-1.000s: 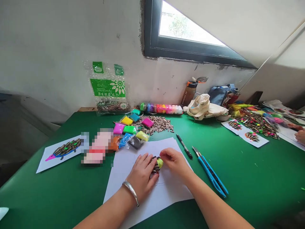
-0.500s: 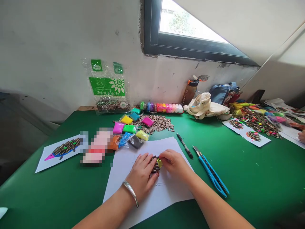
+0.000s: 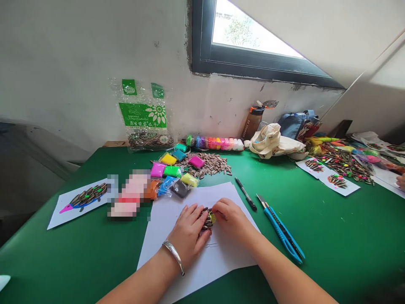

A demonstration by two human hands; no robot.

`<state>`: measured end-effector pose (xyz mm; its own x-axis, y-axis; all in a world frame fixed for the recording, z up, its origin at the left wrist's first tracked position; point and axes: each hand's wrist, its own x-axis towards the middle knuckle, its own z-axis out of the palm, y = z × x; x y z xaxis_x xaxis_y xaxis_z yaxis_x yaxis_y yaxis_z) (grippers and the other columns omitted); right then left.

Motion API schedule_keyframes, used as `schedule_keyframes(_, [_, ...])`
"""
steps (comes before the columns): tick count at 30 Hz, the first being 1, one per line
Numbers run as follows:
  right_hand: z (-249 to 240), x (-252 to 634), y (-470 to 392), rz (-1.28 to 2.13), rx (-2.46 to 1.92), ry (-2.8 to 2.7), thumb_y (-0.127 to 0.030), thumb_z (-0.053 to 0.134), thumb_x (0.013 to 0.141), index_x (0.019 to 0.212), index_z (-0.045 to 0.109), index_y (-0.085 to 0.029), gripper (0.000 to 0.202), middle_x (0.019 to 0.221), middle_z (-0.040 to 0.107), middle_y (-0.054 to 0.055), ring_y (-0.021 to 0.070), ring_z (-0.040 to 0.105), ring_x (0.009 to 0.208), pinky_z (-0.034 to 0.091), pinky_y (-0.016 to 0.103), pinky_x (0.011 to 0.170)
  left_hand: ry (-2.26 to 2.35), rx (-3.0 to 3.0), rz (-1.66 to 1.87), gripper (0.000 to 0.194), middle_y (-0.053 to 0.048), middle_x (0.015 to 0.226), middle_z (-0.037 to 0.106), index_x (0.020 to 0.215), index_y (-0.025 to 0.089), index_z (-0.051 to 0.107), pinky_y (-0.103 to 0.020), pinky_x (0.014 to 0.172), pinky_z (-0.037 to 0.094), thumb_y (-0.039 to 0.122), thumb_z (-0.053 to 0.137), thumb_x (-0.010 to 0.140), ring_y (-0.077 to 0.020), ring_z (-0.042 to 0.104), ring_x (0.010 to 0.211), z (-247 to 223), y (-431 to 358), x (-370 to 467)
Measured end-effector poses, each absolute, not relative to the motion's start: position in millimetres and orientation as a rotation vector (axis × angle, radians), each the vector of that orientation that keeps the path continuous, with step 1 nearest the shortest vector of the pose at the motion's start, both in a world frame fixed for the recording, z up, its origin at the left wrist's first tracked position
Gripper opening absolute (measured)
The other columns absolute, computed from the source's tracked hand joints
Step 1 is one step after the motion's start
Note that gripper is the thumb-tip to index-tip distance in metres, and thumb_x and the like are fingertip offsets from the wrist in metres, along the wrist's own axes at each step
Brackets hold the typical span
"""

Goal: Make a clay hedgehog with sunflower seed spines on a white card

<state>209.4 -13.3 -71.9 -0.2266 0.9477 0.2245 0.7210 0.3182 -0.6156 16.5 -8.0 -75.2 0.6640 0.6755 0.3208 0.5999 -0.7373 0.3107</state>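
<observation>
On white paper (image 3: pixel 221 249) lies a small patch of yellow clay (image 3: pixel 213 218) with striped sunflower seeds (image 3: pixel 207 223) set into it. My left hand (image 3: pixel 190 230), with a silver bangle at the wrist, rests flat over the left part of this piece, fingers stretched and touching the seeds. At the clay's upper right edge, my right hand (image 3: pixel 229 215) has thumb and forefinger pinched together. What sits between those fingertips is hidden. Faint pencil lines show on the paper below the hands.
Right of the paper lie a black pen (image 3: pixel 246 194) and a blue utility knife (image 3: pixel 281 232), blade out. Clay packets (image 3: pixel 172 171) and loose seeds (image 3: pixel 215 164) are behind. A seed hedgehog picture (image 3: pixel 85 198) lies left. Another person's hand (image 3: pixel 401 181) shows far right.
</observation>
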Motion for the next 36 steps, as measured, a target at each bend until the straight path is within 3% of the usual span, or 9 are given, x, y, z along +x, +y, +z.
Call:
schedule_keyframes(12, [-77.9,199.8,-13.0,0.466,-1.53,-2.01,-0.006,0.045,0.082,0.078,0.06,-0.018,0.019,0.079,0.056,0.002,0.0142,0.051,0.074,0.041,0.025,0.067,1.047,2.681,0.689,0.039,-0.012,0.126,0.058,0.121,0.017,0.058,-0.057,0.1,0.039,0.027,0.053,0.084,-0.0325,0.048,0.121,-80.5,-6.6,17.1])
schedule_keyframes(21, [-68.6,201.3,-13.9,0.463,-1.581,-1.918,-0.004,0.05,0.077,0.094,0.061,-0.019,0.025,0.086,0.058,0.004,0.0159,0.053,0.079,0.043,0.027,0.073,1.045,2.684,0.671,0.039,-0.011,0.125,0.059,0.121,0.015,0.058,-0.057,0.101,0.039,0.026,0.052,0.084,-0.0316,0.048,0.12,-77.0,-7.2,17.2])
schedule_keyframes(26, [-63.7,202.9,-13.1,0.438,-1.61,-1.969,-0.008,0.052,0.08,0.079,0.063,-0.018,0.015,0.078,0.056,0.003,0.0154,0.052,0.076,0.042,0.027,0.071,1.043,2.688,0.696,0.039,-0.01,0.125,0.059,0.123,0.018,0.057,-0.056,0.101,0.038,0.026,0.052,0.085,-0.0312,0.048,0.121,-78.5,-7.3,16.7])
schedule_keyframes(30, [-66.0,202.3,-14.5,0.437,-1.609,-1.968,-0.008,0.053,0.08,0.078,0.064,-0.018,0.015,0.079,0.057,0.003,0.015,0.052,0.076,0.042,0.025,0.07,1.045,2.705,0.665,0.039,-0.012,0.126,0.058,0.122,0.016,0.057,-0.057,0.101,0.038,0.026,0.051,0.085,-0.032,0.047,0.121,-78.5,-7.5,17.3])
schedule_keyframes(36, [-61.7,216.2,0.2,0.383,-1.687,-2.034,-0.015,0.051,0.084,0.09,0.066,-0.019,0.017,0.083,0.064,0.003,0.0141,0.057,0.078,0.042,0.022,0.071,1.042,2.717,0.636,0.039,-0.013,0.126,0.058,0.12,0.012,0.058,-0.058,0.1,0.038,0.026,0.053,0.084,-0.0337,0.048,0.12,-76.8,-7.1,16.9])
